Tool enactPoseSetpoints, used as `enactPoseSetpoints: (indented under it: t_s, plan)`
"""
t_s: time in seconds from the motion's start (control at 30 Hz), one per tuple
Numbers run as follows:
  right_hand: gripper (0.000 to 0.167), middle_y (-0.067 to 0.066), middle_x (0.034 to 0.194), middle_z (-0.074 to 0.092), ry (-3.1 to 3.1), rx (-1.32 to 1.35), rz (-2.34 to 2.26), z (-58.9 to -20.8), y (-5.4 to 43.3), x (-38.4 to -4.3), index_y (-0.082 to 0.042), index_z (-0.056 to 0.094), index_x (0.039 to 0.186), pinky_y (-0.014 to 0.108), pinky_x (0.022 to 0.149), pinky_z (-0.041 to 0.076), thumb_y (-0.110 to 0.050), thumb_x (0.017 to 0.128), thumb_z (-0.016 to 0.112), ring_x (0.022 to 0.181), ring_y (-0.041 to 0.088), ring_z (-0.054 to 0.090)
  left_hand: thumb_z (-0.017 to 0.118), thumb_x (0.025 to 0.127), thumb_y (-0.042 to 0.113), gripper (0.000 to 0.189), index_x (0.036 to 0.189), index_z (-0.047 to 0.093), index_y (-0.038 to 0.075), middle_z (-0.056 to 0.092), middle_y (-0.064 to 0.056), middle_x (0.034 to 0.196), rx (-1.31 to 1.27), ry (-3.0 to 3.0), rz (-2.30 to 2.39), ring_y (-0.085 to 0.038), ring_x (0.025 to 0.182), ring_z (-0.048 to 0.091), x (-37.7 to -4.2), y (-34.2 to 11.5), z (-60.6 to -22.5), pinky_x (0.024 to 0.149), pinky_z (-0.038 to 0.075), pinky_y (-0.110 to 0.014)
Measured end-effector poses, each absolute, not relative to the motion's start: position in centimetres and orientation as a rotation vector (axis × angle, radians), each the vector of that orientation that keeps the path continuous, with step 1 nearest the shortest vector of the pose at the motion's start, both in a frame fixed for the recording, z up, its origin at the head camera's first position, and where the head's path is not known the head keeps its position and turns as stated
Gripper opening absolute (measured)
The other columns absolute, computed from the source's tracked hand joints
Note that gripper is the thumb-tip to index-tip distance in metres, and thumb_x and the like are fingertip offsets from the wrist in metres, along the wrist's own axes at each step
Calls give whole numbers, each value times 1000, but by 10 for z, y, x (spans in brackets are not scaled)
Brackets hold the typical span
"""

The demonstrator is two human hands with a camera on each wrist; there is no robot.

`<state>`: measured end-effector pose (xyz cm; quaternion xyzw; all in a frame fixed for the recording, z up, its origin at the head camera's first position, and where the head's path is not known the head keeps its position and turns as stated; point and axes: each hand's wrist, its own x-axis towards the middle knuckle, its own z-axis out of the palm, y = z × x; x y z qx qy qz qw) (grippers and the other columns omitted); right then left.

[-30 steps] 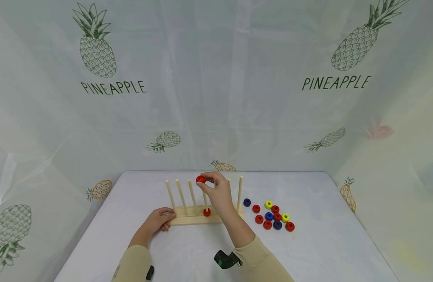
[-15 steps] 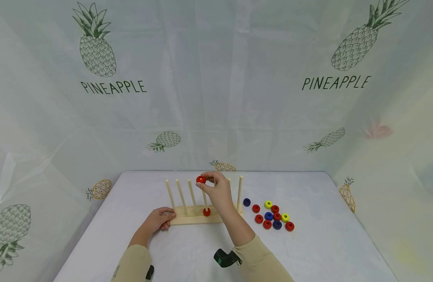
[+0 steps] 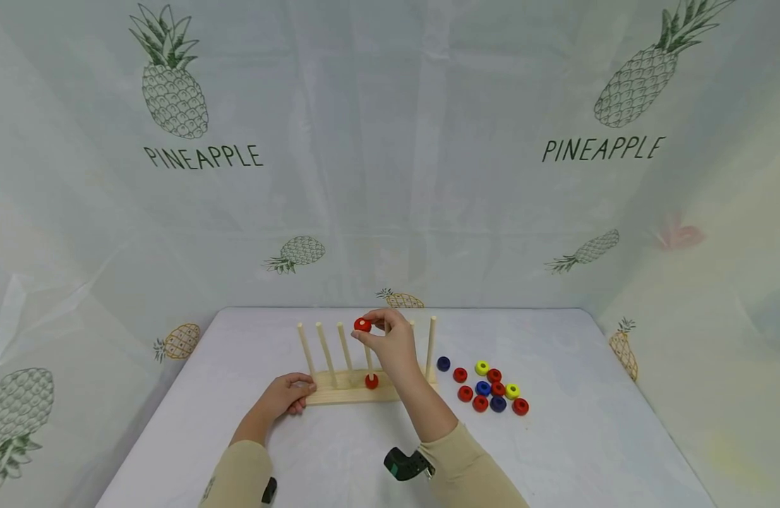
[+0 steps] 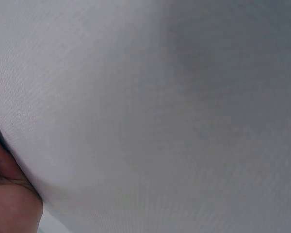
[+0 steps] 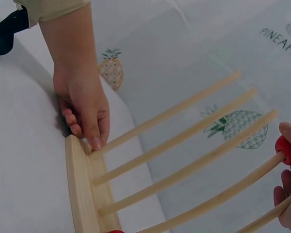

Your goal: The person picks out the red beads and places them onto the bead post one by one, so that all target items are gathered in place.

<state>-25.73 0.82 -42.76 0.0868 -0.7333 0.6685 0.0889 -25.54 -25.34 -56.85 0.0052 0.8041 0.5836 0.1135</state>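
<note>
Two hands work apart: the right hand (image 3: 396, 346) pinches a red ring (image 3: 362, 327) at the tip of a peg (image 3: 368, 358), the left hand (image 3: 284, 395) grips the wooden base (image 3: 351, 396) by its end. A second red ring (image 3: 371, 382) sits low on that peg, below the right hand; loose rings (image 3: 498, 389) lie on the table (image 3: 586, 437) to its right.

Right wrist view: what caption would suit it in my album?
Left hand gripping a wooden rack by its end, right hand pinching a red ring at the tip of a peg.
</note>
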Motion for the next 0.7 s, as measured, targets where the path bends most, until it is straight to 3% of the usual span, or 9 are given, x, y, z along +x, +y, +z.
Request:
enactPoseSetpoints:
  t_s: [0.27,0.43,0.7]
  plan:
    - [30,3,105,58,-2199,297,1957,-428,11,-256,-7,69,99,38,95,45,-9,74,86,104,25,54,65,95,16,32,117,61,-7,58,-3,61,2,2344,1718,-6,48,52,-257,-254,-571,46,44,-19]
    - [31,2,105,58,-2204,364,1878,-422,17,-251,-12,69,102,39,90,44,-12,75,86,98,21,50,66,95,18,35,119,60,-8,57,-3,62,-20,2342,1718,-7,48,52,-260,-255,-575,46,44,-20]
    - [32,-2,111,58,-2124,456,1918,-419,27,-243,-10,69,104,32,104,39,-3,76,83,112,18,53,67,94,20,39,119,59,-8,57,-3,61,-2,2338,1726,-8,48,52,-259,-256,-576,46,44,-21]
